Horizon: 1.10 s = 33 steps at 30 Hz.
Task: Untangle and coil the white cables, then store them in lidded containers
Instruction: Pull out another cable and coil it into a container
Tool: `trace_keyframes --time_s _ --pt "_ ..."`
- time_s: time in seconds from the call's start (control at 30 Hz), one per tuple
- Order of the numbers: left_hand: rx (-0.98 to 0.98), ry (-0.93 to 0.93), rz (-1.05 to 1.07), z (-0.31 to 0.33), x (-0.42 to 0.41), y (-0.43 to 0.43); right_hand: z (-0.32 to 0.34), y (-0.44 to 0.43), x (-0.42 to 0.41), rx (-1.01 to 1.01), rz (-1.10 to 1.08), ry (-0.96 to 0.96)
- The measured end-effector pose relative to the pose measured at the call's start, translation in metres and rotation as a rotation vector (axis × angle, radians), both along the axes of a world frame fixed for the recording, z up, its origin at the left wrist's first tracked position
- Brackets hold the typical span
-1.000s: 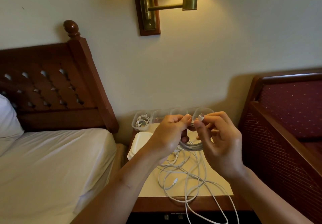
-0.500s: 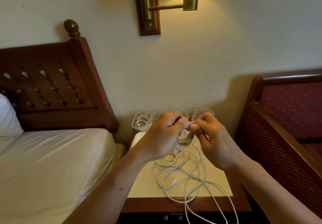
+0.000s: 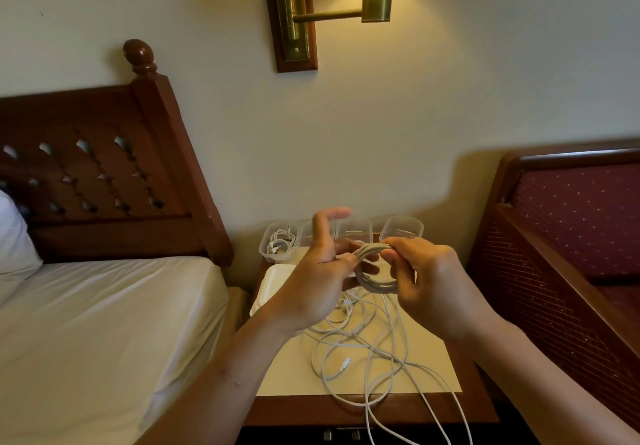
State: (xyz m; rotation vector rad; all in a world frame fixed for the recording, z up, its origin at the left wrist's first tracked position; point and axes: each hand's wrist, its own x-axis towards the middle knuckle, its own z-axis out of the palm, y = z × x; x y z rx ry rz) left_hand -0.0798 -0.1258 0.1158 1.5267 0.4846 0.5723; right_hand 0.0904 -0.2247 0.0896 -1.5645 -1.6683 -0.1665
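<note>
A small coil of white cable (image 3: 375, 285) hangs above the nightstand (image 3: 311, 410), and my right hand (image 3: 436, 289) pinches its top. My left hand (image 3: 318, 271) is beside it with fingers spread and raised; its lower fingertips touch the coil's left side. Loose white cables (image 3: 349, 347) lie tangled on the nightstand top below, one connector (image 3: 344, 363) showing, and some strands trail over the front edge. A row of clear containers stands at the back: the leftmost (image 3: 277, 245) holds a coiled cable, and another (image 3: 403, 228) is at the right. White lids (image 3: 273, 283) lie stacked on the left.
A bed with a white sheet (image 3: 104, 323) and a wooden headboard (image 3: 104, 174) is on the left. A dark wooden chair with red upholstery (image 3: 571, 237) stands at the right. A brass wall lamp (image 3: 346, 1) hangs overhead.
My left hand has let go of its pinch and spread its fingers upward. My right hand now carries the coil, turned so the loop faces me.
</note>
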Motion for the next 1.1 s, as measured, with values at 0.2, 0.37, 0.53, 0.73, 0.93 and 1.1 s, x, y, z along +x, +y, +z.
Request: trace_keyframes --time_s 0.2,0.37,0.53,0.73,0.93,1.1 --pt "0.273 0.374 0.046 0.005 -0.01 0.012 -0.005 0.0 0.006 0.029 -0.013 -0.044" --pt "0.316 0.495 0.139 0.023 -0.009 0.023 -0.008 -0.001 0.004 0.012 -0.015 -0.264" --pt "0.118 0.431 0.237 0.021 -0.004 0.014 -0.008 0.005 0.009 0.01 -0.104 -0.382" --pt "-0.046 0.307 0.394 -0.002 0.011 -0.007 -0.011 0.008 0.0 -0.054 -0.151 -0.293" --pt "-0.065 0.239 0.372 -0.003 0.012 -0.008 -0.006 0.007 0.0 -0.045 -0.113 -0.19" --pt "0.093 0.129 0.298 -0.004 0.005 -0.003 0.004 0.007 0.001 -0.08 0.017 0.086"
